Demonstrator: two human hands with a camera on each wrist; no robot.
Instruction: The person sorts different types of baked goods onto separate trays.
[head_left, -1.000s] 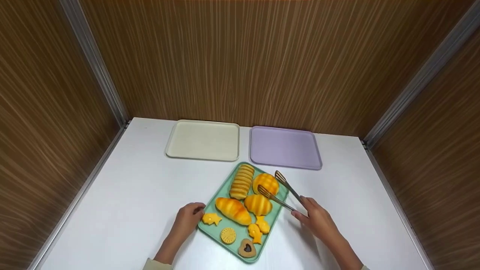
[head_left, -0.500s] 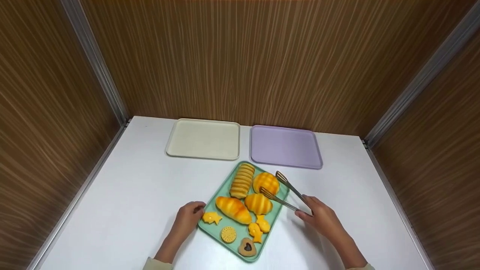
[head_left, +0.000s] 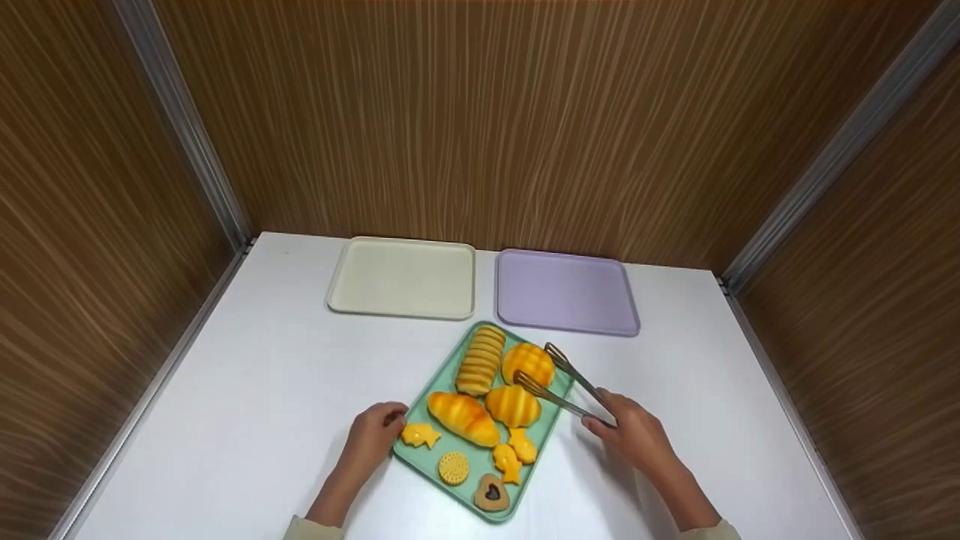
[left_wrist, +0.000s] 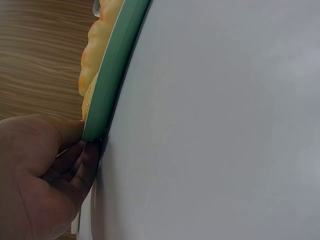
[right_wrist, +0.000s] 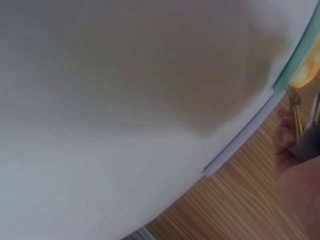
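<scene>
A green tray of toy breads lies at an angle on the white table. At its left edge my left hand pinches the rim, thumb above and fingers below, as the left wrist view shows. My right hand holds metal tongs with slotted ends. The tongs' arms are spread, one end on either side of the round, grid-patterned melon bun at the tray's far right corner. Beside that bun are a ridged roll, a striped oval bun and a longer plain roll.
Nearer on the tray lie several small fish-shaped pieces, a round biscuit and a heart-shaped cookie. Behind it are a cream tray and a purple tray. Wood-grain panels enclose the table.
The head view shifts slightly. The tongs stay around the melon bun, their ends a touch closer together than a second ago. My left hand keeps its place on the rim.
</scene>
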